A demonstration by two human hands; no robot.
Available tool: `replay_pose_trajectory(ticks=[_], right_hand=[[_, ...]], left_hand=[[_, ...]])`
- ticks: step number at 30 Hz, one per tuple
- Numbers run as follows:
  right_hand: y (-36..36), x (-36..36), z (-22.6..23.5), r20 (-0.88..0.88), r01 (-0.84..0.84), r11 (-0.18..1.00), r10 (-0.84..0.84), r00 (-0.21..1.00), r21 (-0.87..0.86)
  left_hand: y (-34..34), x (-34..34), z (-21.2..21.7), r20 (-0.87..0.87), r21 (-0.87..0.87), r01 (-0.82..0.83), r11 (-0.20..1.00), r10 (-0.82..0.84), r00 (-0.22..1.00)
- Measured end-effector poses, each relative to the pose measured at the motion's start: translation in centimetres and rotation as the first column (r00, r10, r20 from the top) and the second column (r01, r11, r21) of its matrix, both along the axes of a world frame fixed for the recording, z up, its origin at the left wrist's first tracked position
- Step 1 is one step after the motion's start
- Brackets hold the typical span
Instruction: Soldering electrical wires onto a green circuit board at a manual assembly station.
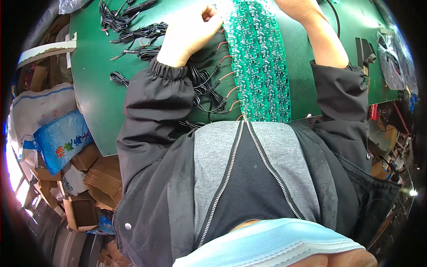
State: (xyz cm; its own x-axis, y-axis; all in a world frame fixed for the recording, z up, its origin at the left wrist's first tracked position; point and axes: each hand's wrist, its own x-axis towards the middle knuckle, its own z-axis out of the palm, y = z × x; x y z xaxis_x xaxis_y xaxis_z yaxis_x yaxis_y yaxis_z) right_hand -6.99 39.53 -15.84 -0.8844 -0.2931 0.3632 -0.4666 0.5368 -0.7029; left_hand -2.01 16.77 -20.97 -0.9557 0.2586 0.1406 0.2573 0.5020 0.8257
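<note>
left hand [189,33] beside circuit panel [260,66] edge

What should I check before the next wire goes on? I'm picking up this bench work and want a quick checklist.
1. Left hand at the panel edge: ok, its fingers rest on the green circuit board panel.
2. Right hand position: cannot tell, only the right forearm shows.
3. Panel flat on the green table: ok.
4. Red-tipped wires reach the panel's left edge: ok.
5. Spare black cables nearby: ok.

Cables [209,84] left of circuit-board strip [262,66]
</note>
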Motion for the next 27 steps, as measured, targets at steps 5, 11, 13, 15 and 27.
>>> replay_pose_trajectory(ticks=[5, 11, 13, 15, 27], right_hand=[[0.1, 0.4, 0.3, -0.016, -0.006, 1.0, 0.006, 1.0, 0.007], [0.6, 3.7, 1.8, 0.13, 0.05, 0.992, -0.035, 0.991, -0.112], [1.0, 5.4, 1.6, 0.169, 0.066, 0.981, -0.034, 0.985, -0.182], [1.8, 7.7, 1.3, 0.133, 0.091, 0.975, -0.065, 0.989, -0.202], [1.7, 13.2, 0.2, 0.212, 0.076, 0.967, -0.024, 0.977, -0.244]], left_hand=[[-0.1, 0.1, -0.5, 0.019, -0.013, -0.014, 1.0, 0.014, 1.0], [-0.1, 0.0, -1.2, -0.056, 0.021, -0.027, 0.999, 0.028, 0.998], [-0.3, 0.0, -1.7, -0.14, -0.035, -0.046, 0.998, 0.041, 0.989], [-0.2, -0.1, -1.6, -0.132, -0.055, -0.032, 0.998, 0.024, 0.991], [-0.1, 0.2, -1.4, -0.095, -0.072, -0.009, 0.997, 0.002, 0.995]])
